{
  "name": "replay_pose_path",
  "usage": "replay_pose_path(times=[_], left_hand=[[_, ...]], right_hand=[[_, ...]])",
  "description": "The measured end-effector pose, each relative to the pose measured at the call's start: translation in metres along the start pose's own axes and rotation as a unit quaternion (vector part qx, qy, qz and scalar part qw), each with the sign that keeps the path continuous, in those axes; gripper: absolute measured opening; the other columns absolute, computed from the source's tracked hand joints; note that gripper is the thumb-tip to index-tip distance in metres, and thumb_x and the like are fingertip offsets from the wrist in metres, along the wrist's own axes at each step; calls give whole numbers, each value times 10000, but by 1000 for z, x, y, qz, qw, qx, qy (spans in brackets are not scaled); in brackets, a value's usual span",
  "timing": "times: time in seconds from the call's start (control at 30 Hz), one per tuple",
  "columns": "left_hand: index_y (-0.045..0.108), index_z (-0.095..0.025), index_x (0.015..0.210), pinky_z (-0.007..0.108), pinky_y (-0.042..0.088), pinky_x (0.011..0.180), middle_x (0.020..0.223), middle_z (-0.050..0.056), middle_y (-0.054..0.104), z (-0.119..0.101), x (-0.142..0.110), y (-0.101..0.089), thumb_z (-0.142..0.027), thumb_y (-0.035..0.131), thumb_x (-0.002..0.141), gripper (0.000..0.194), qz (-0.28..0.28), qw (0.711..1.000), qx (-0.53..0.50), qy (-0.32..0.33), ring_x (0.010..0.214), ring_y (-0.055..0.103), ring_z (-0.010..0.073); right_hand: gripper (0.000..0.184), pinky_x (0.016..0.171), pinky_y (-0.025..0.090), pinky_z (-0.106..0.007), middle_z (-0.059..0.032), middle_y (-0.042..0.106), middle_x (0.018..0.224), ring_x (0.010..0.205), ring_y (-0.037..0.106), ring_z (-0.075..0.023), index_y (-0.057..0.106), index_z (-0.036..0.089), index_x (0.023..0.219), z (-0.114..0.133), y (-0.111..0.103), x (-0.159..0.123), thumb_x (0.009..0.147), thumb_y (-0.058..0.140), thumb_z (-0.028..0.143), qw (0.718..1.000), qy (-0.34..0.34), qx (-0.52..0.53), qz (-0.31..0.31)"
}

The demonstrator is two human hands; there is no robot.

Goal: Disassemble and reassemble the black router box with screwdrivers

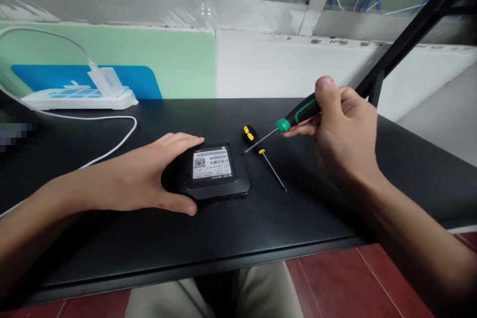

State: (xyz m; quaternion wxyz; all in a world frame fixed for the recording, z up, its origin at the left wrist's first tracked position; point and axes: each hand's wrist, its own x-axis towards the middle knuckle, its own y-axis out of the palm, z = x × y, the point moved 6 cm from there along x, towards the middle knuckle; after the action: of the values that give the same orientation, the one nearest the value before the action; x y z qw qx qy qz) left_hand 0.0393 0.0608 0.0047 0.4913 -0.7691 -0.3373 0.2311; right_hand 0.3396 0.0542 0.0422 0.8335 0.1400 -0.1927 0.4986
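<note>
A flat black plastic device [242, 184] with a white barcode label [212, 164] on its upper face lies on the dark table. My left hand [149, 174] clasps its left end, thumb at the near edge and fingers at the far edge. My right hand [345, 126] is closed around the black and green handle of a screwdriver [298, 112]. Its shaft slants down to the left, and the tip is at the device's upper right edge; whether it touches I cannot tell. Just right of the device lies a second screwdriver [274, 171] with a black and yellow handle, partly behind the first one's shaft.
At the back left sits a white power strip [80, 99] with a plugged-in charger [107, 82]. Its white cable [124, 141] curves across the table's left side. A black slanted bar [402, 47] rises at the right. The table's front edge [208, 266] runs before my legs.
</note>
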Motion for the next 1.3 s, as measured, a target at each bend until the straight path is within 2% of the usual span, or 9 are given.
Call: replay_pose_path(times=[0.2, 0.3, 0.4, 0.47, 0.57, 0.67, 0.77, 1.03, 1.3], left_hand=[[319, -359, 1611, 574, 383, 1243, 1670, 52, 361, 0, -1, 0, -747, 814, 682, 1121, 5, 1000, -5, 2, 1511, 378, 416], [314, -360, 1613, 563, 392, 1242, 1673, 49, 356, 1, -1, 0, -738, 813, 687, 1118, 4, 1000, -4, 4, 1517, 375, 409], [304, -339, 1617, 545, 377, 1256, 1683, 55, 334, 1, -1, 0, -748, 804, 695, 1126, 9, 1000, -4, 0, 1531, 354, 394], [305, -321, 1618, 537, 363, 1265, 1686, 66, 329, 0, -1, 1, -760, 793, 698, 1130, 13, 1000, -4, -4, 1535, 346, 392], [317, -288, 1616, 544, 354, 1265, 1681, 88, 335, -3, 0, 0, -778, 773, 702, 1133, 18, 1000, -2, -8, 1533, 346, 399], [321, -250, 1614, 546, 358, 1255, 1678, 110, 340, -8, 0, -1, -783, 742, 730, 1116, 20, 1000, 2, -11, 1529, 351, 399], [320, -215, 1609, 538, 367, 1243, 1671, 130, 349, -14, 0, -2, -779, 725, 747, 1108, 23, 1000, 2, -5, 1529, 348, 393], [318, -221, 1603, 469, 376, 1214, 1654, 126, 381, -19, 0, -4, -719, 727, 783, 1043, 23, 1000, 9, 3, 1532, 346, 360], [329, -225, 1601, 450, 379, 1201, 1633, 114, 412, -19, 0, -3, -713, 738, 765, 1051, 17, 1000, -5, 8, 1510, 373, 346]], right_hand=[[390, 338, 497, -205, 83, 502, 417, 387, 659, -152, 472, 229, 706, 6, -11, 8, 937, 634, 497, 997, -50, 4, -61], [384, 335, 456, -188, 49, 579, 463, 371, 621, -113, 491, 219, 724, 3, -22, 18, 943, 612, 510, 992, -78, 0, -101], [322, 449, 548, -235, 22, 622, 502, 464, 684, -147, 515, 209, 792, -8, -26, 27, 925, 640, 475, 994, -46, 3, -99], [293, 601, 620, -296, 30, 632, 561, 569, 731, -166, 521, 211, 829, -17, -23, 30, 881, 686, 448, 997, -3, -22, -71], [272, 743, 611, -360, 15, 667, 693, 711, 738, -181, 564, 207, 824, -27, -16, 28, 755, 780, 358, 991, 57, -121, -4], [232, 761, 547, -396, -9, 667, 737, 778, 685, -212, 597, 212, 772, -29, -13, 25, 670, 795, 278, 949, 65, -302, 57], [178, 783, 509, -408, -35, 664, 804, 856, 659, -241, 591, 224, 753, -28, -9, 23, 673, 744, 263, 905, 19, -413, 104], [119, 717, 491, -365, -46, 619, 865, 783, 628, -213, 612, 227, 704, -39, 1, 19, 662, 710, 279, 845, -14, -503, 181], [141, 681, 450, -357, -34, 582, 825, 657, 539, -164, 605, 224, 680, -41, 4, 16, 696, 712, 313, 829, -36, -516, 213]])
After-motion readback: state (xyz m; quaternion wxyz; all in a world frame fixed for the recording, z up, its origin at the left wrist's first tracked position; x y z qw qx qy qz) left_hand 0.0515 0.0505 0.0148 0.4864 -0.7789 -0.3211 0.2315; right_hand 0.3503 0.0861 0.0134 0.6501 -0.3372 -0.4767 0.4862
